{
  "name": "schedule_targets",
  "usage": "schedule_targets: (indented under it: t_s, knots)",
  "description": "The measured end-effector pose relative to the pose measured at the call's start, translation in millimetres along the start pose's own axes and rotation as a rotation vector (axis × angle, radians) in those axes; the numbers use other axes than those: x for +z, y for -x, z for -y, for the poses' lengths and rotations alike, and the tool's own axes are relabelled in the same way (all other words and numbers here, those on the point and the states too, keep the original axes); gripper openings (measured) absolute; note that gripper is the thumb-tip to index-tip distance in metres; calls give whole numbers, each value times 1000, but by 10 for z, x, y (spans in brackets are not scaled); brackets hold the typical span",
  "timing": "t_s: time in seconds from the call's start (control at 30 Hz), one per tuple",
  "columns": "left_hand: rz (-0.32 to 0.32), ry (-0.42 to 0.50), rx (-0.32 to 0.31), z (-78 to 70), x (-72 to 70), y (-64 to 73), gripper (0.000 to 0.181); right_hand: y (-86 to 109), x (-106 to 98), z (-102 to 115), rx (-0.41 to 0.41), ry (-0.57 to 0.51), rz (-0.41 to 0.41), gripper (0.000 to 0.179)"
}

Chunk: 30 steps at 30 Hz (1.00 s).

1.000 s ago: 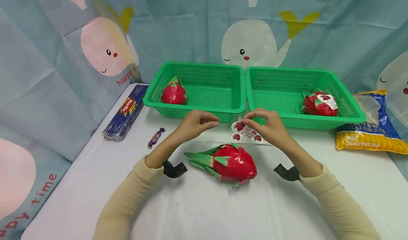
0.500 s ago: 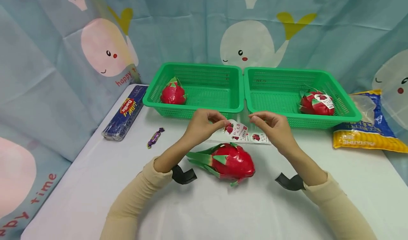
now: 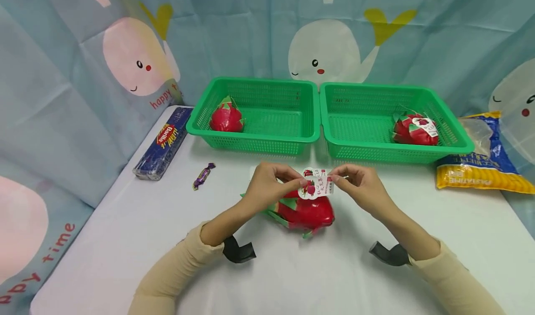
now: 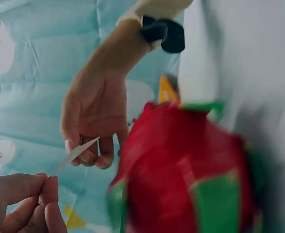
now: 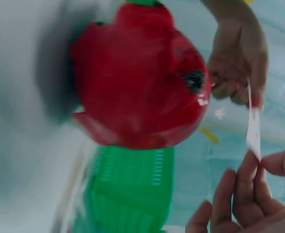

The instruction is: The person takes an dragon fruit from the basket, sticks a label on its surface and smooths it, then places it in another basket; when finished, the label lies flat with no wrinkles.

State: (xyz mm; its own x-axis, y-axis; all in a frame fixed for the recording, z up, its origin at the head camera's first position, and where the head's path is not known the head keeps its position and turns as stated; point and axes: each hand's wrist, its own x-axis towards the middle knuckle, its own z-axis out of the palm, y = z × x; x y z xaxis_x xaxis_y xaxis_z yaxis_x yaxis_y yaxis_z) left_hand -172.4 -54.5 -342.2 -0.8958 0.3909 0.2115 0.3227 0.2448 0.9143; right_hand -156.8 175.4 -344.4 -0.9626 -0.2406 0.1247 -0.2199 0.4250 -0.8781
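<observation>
Between my two hands a small white sticker (image 3: 319,188), printed with a red dragon fruit and characters, is held up off the table. The thumb and fingers of my left hand (image 3: 267,186) pinch its left edge, and those of my right hand (image 3: 362,186) pinch its right edge. In the left wrist view the sticker (image 4: 72,158) appears edge-on, spanning both hands. Below and just nearer than the hands lies a red dragon fruit (image 3: 315,215) with green leafy scales, partly covered by the left hand. Part of another printed label (image 3: 311,171) shows behind the held sticker.
Two green baskets stand side by side at the back. The left basket (image 3: 255,141) holds a dragon fruit (image 3: 226,117); the right basket (image 3: 376,154) holds a labelled one (image 3: 405,130). A wrapped candy (image 3: 204,176) and spaghetti pack (image 3: 163,143) lie left, a pasta bag (image 3: 472,178) right.
The left hand has moved right to the labels, and the sticker is now stretched between both hands. Both hands have come nearer, over the dragon fruit's far side.
</observation>
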Motion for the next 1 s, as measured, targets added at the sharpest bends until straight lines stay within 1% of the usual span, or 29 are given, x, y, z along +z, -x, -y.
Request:
schedule_targets:
  t_s: [0.07,0.13,0.2,0.27,0.43,0.53,0.63,0.73,0.8,0.83,0.9,1.0]
  knots:
    - [16,22,-23,22,46,75,11,34,-20,-37,35,-17,75,19]
    - [23,11,-41,39,96,143,10,51,-32,-79,52,-34,138,19]
    - [19,-24,-56,58,149,199,9,49,-40,-123,55,-41,178,18]
    - [3,-79,-65,74,196,238,9,30,-46,-168,47,-32,205,16]
    - [-10,-181,-64,131,272,283,7,-44,-28,-265,20,-50,280,12]
    - [-4,-213,-54,145,283,288,7,-73,-9,-304,14,-69,299,11]
    - [14,-256,-49,144,276,272,9,-91,17,-338,14,-65,287,11]
    - [32,-366,-33,119,260,248,11,-95,48,-367,11,-55,268,10]
    - [28,-471,-4,99,250,237,14,-91,68,-388,9,-52,256,10]
    - [15,-527,22,92,250,234,16,-87,76,-394,8,-49,248,10]
    - [-35,-626,106,89,259,235,20,-83,93,-411,4,-40,232,12]
    - [-110,-703,263,118,306,243,21,-88,114,-440,-2,-49,201,20]
